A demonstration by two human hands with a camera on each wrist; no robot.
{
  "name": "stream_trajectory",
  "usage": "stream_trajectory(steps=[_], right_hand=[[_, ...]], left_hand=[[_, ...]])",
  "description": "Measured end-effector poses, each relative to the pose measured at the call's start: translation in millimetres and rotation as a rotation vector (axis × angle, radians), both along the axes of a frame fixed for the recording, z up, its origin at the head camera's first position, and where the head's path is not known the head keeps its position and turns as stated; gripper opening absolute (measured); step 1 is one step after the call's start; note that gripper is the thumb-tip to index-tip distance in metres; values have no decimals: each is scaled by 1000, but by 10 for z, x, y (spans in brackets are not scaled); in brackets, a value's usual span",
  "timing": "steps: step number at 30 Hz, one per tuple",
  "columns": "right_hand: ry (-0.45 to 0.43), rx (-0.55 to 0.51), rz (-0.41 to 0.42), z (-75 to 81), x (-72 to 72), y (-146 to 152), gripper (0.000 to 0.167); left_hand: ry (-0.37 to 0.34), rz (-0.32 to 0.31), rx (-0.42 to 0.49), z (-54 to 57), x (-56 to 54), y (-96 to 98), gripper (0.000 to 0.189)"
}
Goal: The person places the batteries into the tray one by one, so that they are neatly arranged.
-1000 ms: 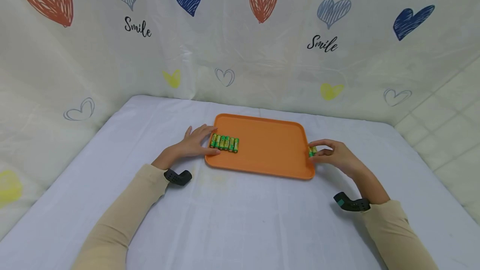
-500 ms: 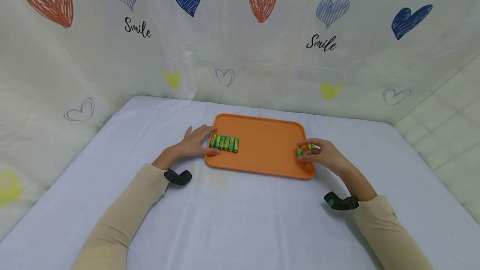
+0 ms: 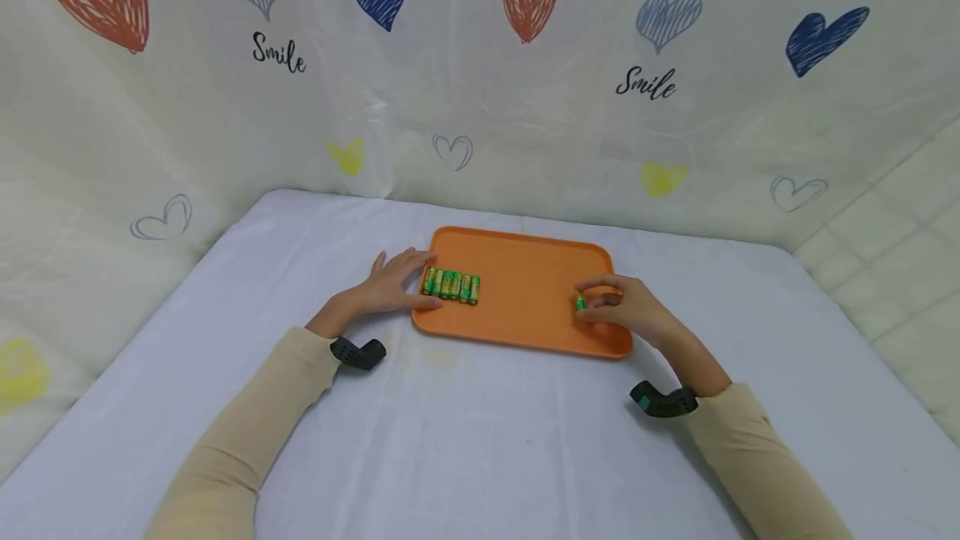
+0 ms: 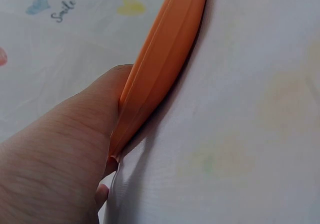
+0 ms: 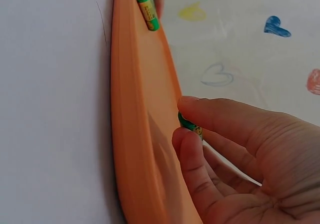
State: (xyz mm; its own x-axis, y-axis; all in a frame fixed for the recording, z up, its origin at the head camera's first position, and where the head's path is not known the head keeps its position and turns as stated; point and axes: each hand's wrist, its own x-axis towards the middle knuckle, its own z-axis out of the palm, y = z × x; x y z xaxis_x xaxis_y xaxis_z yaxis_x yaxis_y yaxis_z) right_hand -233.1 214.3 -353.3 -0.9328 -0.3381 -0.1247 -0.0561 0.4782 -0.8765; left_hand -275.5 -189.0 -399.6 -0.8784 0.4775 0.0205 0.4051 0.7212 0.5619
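Note:
In the head view, a row of several green-and-yellow batteries (image 3: pixel 452 285) lies side by side at the left end of an orange tray (image 3: pixel 517 315). My left hand (image 3: pixel 386 283) rests at the tray's left edge, thumb and fingers spread on either side of the row's end. Over the tray's right part, my right hand (image 3: pixel 624 307) pinches a battery (image 3: pixel 581 300) between thumb and fingers. That battery (image 5: pixel 189 123) shows only partly between the fingertips in the right wrist view. Whether the palm hides another battery I cannot tell.
The tray lies on a table with a white cloth (image 3: pixel 480 440). Behind it hangs a pale sheet (image 3: pixel 585 123) printed with hearts and the word Smile. The tray's raised rim (image 5: pixel 127 114) runs along its near side.
My right hand has moved left from the tray's right edge, carrying the battery inward over the tray. A second battery visible at that hand earlier is no longer seen. My left hand has stayed put.

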Motion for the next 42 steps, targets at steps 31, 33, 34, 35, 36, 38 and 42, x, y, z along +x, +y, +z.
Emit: stream_trajectory(steps=[31,33,34,35,36,38,42], right_hand=[[-4,-8,-14,-61,-142,-639,51],[-14,-6,-27,-56,-139,-680,51],[-18,-4,-32,-54,-137,-698,51],[-19,-1,-32,-50,-132,-716,51],[-23,1,-36,-44,-127,-736,51],[-27,2,-40,-46,-124,-774,52],[-31,10,-43,-81,-145,-848,51]], left_hand=[[-40,-10,-7,35,-13,-44,94],[-41,-8,-5,36,-13,-48,94],[-42,-9,-3,37,-11,-49,93],[-42,-9,-5,36,-12,-49,93],[-40,-10,-6,33,-12,-49,93],[-41,-9,-13,22,-20,-51,94],[-45,-11,-11,19,-16,-54,95]])
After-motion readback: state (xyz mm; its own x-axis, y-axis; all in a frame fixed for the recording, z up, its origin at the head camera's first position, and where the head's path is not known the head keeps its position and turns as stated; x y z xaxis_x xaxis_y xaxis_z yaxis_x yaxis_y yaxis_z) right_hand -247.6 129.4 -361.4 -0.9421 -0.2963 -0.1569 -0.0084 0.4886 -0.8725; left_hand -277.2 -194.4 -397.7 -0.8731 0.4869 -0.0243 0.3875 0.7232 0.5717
